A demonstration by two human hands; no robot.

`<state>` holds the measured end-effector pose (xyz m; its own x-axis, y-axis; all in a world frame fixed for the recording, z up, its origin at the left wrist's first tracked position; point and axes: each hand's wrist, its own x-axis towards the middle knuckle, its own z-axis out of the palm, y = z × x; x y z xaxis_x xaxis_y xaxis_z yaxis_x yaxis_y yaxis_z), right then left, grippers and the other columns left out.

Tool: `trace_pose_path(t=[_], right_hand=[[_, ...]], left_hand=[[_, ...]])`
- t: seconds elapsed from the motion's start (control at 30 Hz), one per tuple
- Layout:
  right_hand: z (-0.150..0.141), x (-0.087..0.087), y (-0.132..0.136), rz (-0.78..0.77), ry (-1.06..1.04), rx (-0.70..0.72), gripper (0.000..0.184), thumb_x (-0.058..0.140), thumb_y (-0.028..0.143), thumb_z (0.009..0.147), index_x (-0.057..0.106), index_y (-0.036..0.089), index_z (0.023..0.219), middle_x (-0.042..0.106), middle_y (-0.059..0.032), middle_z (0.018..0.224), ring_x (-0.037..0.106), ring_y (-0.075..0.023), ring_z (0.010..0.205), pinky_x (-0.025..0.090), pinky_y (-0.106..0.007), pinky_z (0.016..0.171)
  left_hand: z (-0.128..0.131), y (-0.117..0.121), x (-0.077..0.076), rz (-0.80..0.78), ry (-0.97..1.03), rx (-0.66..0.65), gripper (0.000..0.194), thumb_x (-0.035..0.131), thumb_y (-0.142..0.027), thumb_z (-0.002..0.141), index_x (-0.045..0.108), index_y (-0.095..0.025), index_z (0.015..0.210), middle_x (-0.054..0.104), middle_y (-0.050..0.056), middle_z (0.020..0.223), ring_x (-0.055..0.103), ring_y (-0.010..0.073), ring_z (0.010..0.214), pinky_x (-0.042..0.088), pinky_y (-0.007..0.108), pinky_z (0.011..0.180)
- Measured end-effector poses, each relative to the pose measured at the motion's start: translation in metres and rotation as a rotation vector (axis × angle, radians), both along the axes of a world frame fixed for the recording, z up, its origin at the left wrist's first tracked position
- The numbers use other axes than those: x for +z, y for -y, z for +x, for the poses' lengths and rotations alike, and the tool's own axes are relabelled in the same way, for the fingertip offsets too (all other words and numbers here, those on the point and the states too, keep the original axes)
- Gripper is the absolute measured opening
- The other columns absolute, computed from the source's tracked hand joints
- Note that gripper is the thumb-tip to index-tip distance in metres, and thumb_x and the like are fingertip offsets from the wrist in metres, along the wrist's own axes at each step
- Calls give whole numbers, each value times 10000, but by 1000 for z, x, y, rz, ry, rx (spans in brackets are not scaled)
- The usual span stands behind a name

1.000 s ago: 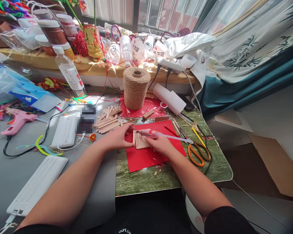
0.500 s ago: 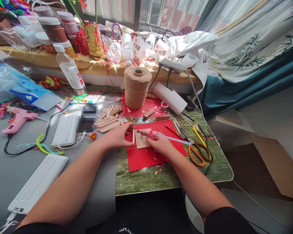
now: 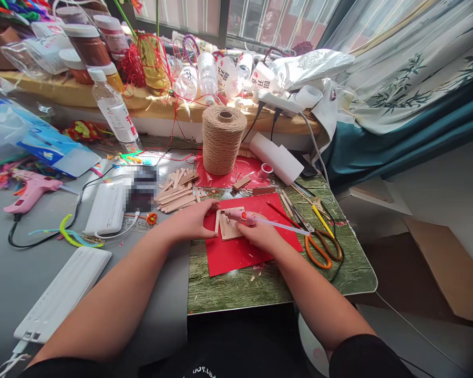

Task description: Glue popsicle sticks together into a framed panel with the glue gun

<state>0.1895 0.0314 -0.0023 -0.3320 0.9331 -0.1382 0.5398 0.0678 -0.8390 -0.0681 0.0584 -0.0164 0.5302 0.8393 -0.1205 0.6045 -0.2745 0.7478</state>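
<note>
In my right hand (image 3: 258,231) is a pink hot glue gun (image 3: 240,215), with a clear glue stick (image 3: 284,227) sticking out of its back toward the right. Its nozzle points left, over the upper left corner of a small square wooden piece (image 3: 230,230) lying on a red sheet (image 3: 240,257). My left hand (image 3: 195,220) curves in from the left, thumb and fingers at the two ends of a narrow wooden stick (image 3: 217,223). That stick stands along the left edge of the square piece; whether they touch is hard to tell.
Behind the hands are a pile of craft sticks (image 3: 177,194) and a big twine spool (image 3: 223,142). Scissors (image 3: 321,247) lie to the right. Another pink glue gun (image 3: 33,189), power banks (image 3: 63,294) and a water bottle (image 3: 116,113) are at left.
The view has shifted very slightly. Both hands, the glue gun and the stick stay in nearly the same place.
</note>
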Motion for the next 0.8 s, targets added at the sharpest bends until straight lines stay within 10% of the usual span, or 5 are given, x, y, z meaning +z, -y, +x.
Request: trace_pose_path(t=[0.8], right_hand=[[4,-8,0,21,-24,40,349,602,262,892,772,240,1197,777,-32,988,676,-218,888,533,-319,800]], left_hand=[[3,2,4,31,-93,-11,902,794,-343,686,440,-253,1511,544,80,1545,578,298,1363,471,408,1152]])
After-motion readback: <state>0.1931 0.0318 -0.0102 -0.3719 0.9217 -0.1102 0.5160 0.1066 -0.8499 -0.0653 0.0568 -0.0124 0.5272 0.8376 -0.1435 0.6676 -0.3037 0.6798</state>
